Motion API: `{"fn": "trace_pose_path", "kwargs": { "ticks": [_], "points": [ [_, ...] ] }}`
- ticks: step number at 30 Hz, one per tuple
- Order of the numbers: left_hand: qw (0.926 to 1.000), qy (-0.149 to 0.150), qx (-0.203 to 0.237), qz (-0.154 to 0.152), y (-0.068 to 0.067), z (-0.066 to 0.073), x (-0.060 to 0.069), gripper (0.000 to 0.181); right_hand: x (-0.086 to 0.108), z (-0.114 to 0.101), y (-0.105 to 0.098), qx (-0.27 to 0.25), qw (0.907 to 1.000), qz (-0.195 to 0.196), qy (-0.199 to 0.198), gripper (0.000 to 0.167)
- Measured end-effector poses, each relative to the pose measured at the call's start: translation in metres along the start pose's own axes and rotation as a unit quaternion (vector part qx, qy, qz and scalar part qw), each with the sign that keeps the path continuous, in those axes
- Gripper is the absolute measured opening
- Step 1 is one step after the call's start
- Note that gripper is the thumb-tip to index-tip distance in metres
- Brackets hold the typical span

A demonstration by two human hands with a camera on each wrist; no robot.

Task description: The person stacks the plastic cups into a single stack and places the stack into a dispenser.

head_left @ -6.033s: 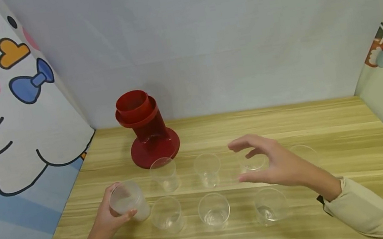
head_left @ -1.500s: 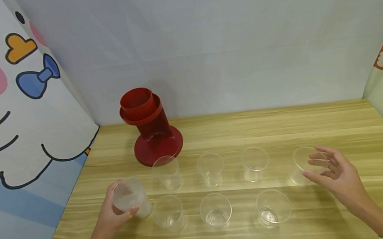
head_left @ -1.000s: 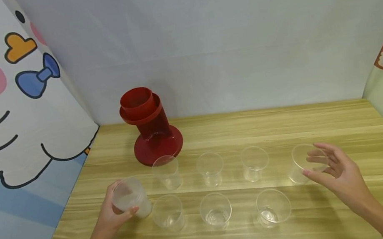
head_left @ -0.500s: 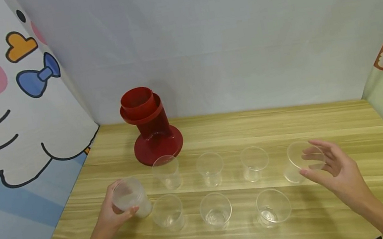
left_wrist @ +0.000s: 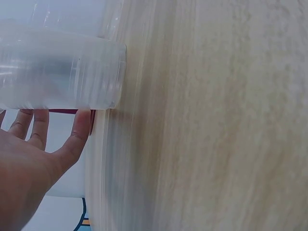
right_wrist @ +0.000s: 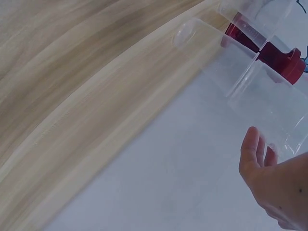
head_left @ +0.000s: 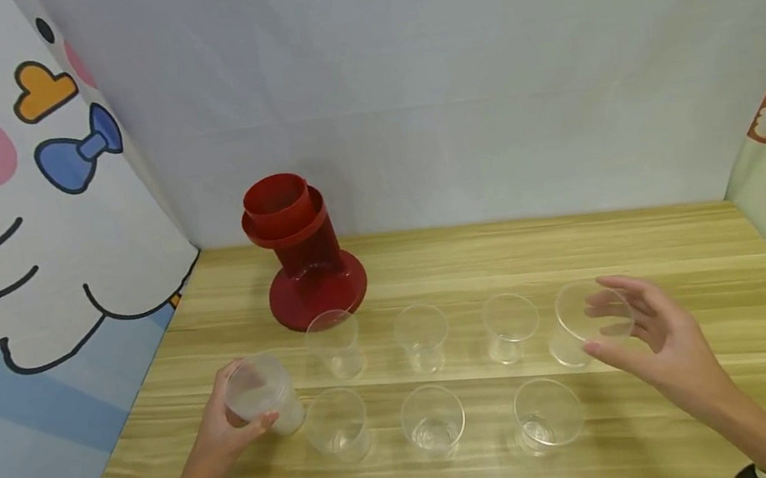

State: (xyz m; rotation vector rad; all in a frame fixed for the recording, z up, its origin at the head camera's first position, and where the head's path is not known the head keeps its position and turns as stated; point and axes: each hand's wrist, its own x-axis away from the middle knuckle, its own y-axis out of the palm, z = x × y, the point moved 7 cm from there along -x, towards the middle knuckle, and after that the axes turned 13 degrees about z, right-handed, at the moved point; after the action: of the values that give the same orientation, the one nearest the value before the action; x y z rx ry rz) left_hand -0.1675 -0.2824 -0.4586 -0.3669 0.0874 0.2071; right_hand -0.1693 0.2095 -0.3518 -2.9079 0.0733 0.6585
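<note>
My left hand (head_left: 221, 435) holds a stack of clear plastic cups (head_left: 274, 397) at the left end of the rows, fingers behind and thumb in front. The left wrist view shows the stack's ridged side (left_wrist: 57, 72) above that hand. At the right end of the back row, my right hand (head_left: 671, 351) grips a single clear plastic cup (head_left: 570, 330) between thumb and fingers. This cup leans slightly; whether its base touches the table I cannot tell. Close to its left stands another clear cup (head_left: 510, 323).
Two more clear cups, a middle one (head_left: 422, 338) and a left one (head_left: 335, 348), complete the back row. In front stand three clear cups (head_left: 339, 428) (head_left: 433, 425) (head_left: 548, 414). A red stand with a round base (head_left: 316, 292) is behind, on the wooden table (head_left: 447, 258) before a pale curtain.
Six seconds ago my right hand was over the back row's third cup. It has since taken hold of the rightmost cup and shifted it left. My left hand stays on its stack.
</note>
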Motion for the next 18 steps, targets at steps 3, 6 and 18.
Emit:
{"fn": "trace_pose_path", "kwargs": {
  "ticks": [3, 6, 18],
  "points": [
    [1.0000, 0.002, 0.002, -0.002, 0.000, 0.000, 0.000, 0.077, -0.002, -0.005, 0.005, -0.014, 0.9997, -0.010, -0.017, 0.069],
    [1.0000, 0.002, 0.004, -0.002, 0.000, 0.001, 0.001, 0.077, -0.003, -0.010, 0.009, -0.015, 0.9994, -0.019, -0.026, 0.070],
    [0.9999, 0.011, 0.002, 0.001, -0.001, 0.002, 0.002, 0.077, -0.007, -0.019, 0.023, 0.015, 0.9987, -0.036, -0.032, 0.071]
  ]
}}
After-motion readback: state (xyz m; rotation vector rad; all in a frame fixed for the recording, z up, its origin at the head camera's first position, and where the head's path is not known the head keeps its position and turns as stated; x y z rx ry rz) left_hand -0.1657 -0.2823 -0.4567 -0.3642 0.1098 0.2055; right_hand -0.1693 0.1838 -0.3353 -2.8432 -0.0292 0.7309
